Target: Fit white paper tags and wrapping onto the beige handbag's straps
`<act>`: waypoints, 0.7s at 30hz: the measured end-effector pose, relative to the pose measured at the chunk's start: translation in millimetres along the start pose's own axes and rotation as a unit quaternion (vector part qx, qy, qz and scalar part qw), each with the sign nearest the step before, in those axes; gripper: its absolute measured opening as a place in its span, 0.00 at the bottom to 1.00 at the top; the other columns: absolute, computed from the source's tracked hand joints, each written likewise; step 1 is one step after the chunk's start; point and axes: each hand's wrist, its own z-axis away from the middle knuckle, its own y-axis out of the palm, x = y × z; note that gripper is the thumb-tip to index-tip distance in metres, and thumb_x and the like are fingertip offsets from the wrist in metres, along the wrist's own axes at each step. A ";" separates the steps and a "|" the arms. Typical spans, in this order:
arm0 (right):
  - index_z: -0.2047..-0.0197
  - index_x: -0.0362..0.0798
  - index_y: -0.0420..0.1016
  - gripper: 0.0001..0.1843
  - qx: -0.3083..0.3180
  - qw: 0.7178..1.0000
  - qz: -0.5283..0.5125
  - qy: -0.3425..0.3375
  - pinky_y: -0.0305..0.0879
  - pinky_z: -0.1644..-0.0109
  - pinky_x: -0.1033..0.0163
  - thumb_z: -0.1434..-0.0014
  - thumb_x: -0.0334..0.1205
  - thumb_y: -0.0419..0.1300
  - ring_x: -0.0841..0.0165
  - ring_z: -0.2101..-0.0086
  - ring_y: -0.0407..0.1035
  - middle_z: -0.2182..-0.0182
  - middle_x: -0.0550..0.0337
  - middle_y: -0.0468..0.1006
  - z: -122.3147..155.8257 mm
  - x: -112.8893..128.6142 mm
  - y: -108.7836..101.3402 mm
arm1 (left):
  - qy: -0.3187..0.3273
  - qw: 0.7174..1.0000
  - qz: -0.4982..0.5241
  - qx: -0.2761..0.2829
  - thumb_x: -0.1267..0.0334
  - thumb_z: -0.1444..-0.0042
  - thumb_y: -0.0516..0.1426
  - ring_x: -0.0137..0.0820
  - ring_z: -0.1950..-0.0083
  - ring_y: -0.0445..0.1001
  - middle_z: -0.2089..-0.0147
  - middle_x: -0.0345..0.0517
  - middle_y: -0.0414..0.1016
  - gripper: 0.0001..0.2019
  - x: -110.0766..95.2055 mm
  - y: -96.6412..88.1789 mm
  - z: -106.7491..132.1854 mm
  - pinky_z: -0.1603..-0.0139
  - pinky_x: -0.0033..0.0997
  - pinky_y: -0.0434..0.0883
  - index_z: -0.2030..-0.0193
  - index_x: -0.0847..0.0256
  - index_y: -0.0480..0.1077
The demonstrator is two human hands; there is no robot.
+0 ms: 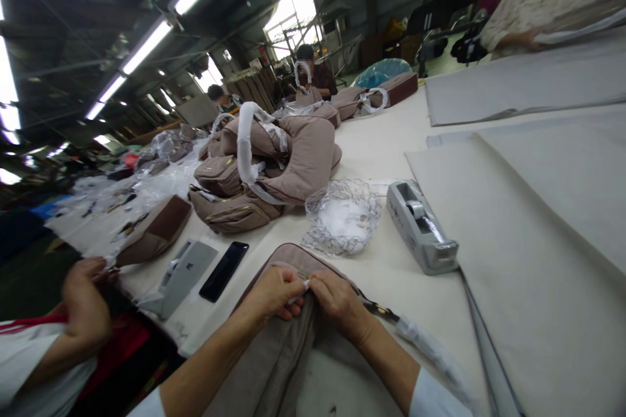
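Note:
A taupe fabric bag with dark piping lies in front of me on the table. Over its upper part, my left hand pinches a small white piece, perhaps tissue or tape, with thumb and forefinger. My right hand meets it there, its fingertips closed at the same white piece beside a small metal zipper pull. Which of the two my right fingers grip is hard to see. A strap wrapped in clear plastic runs from the bag's right side.
Tape dispensers stand at right and left, near a black phone. A clear plastic bag and piled taupe bags lie beyond. Grey sheets cover the right side. A co-worker's hand is at left; other people sit farther back.

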 end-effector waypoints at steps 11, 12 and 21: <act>0.55 0.47 0.71 0.12 -0.142 0.928 0.080 0.335 0.65 0.57 0.61 0.39 0.37 0.51 0.66 0.62 0.68 0.62 0.53 0.74 32.2 -27.0 -141.3 | 0.068 0.994 0.078 0.029 0.51 0.58 0.57 0.24 0.80 0.66 0.79 0.39 0.69 0.16 12.2 28.1 14.7 0.79 0.19 0.60 0.74 0.63 0.62; 0.58 0.47 0.73 0.12 -0.154 0.888 0.087 0.424 0.64 0.58 0.60 0.41 0.41 0.52 0.65 0.62 0.68 0.61 0.52 0.74 33.5 -39.7 -160.6 | 0.068 0.994 0.084 0.029 0.51 0.58 0.57 0.23 0.80 0.66 0.79 0.38 0.69 0.16 11.4 28.1 15.6 0.79 0.19 0.59 0.74 0.63 0.62; 0.76 0.44 0.76 0.13 -0.026 0.731 -0.058 0.679 0.55 0.73 0.65 0.57 0.47 0.61 0.72 0.77 0.58 0.79 0.61 0.68 13.2 -109.2 -210.7 | 0.060 0.991 0.111 0.035 0.52 0.59 0.57 0.24 0.81 0.65 0.79 0.39 0.69 0.15 11.4 27.9 12.1 0.80 0.21 0.60 0.74 0.63 0.62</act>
